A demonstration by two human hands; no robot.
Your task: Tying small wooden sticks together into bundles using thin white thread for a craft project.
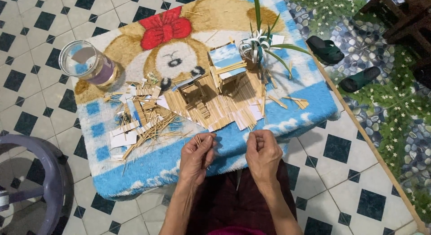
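- Both hands hover side by side over the near edge of the mat, close but apart.
- Left hand (196,159) has its fingers curled, pinching a small bunch of thin sticks (198,140) that poke up past the fingertips.
- Right hand (261,153) is drawn into a loose fist, thumb against forefinger; whether it has anything in that pinch, I cannot tell.
- Just beyond the hands stands the stick house (211,98), a little model with a straw-coloured roof spreading toward the person.
- Loose sticks and paper scraps (134,127) lie scattered to the left of the model.
- All of it sits on a fluffy blue mat (148,167) with a dog picture and a red bow.
- At the mat's far left corner stands a glass jar (89,62), upright.
- Behind the model, a small green plant (260,42) leans out.
- Off to the right, two dark sandals (341,64) rest on a pebble-patterned floor.
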